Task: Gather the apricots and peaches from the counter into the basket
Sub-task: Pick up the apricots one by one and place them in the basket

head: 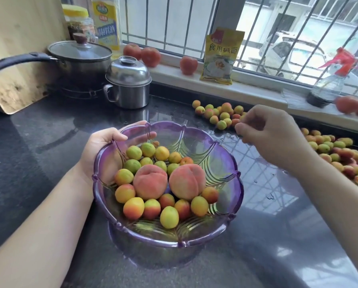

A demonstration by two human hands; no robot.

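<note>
Here, your left hand [103, 146] gripped the far-left rim of the purple basket [221, 231], thumb curled over the edge and fingers wrapped outside the wall. Your right hand [271, 134] hovered past the basket's right side, its fingers loosely curled just beside a cluster of apricots [219, 115] on the dark counter [49, 142]; whether it pinched one, I cannot tell. Inside the basket lay two peaches [150, 181], side by side and touching, ringed by about twenty small apricots. The nearer cluster by your fingertips held roughly fifteen, and a larger heap [340, 154], too crowded and blurred to count, ran along the right edge. On the windowsill sat three tomatoes [150, 56], one yellow packet [220, 57] and one spray bottle [329, 84]. Two steel pots stood at the back left: a lidded saucepan [80, 59] and a smaller lidded pot [128, 84].
</note>
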